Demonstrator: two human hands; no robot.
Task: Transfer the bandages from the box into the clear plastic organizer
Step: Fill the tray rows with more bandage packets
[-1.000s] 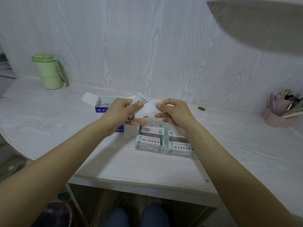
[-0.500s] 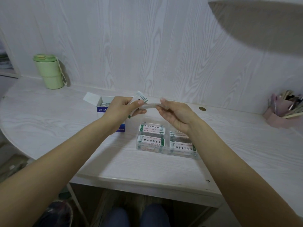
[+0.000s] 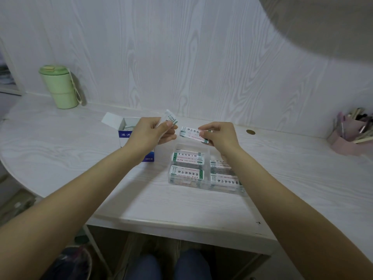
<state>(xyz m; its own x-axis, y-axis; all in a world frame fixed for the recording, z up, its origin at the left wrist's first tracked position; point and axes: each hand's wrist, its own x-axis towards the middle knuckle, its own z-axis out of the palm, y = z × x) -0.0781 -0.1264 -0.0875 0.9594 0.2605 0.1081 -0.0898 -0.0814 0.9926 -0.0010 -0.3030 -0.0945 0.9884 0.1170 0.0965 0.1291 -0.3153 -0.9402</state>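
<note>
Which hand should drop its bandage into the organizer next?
Right. The right hand pinches a single bandage directly above the clear organizer. The left hand holds its stack over the box, farther away.

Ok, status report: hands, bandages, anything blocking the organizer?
Left hand grips a bandage stack. Right hand pinches one bandage above the clear organizer. Box open. Nothing blocking.

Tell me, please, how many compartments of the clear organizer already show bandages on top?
4: far-left, near-left, far-right and near-right compartments of the clear organizer. The right forearm covers part of the right side, so more may be hidden.
</note>
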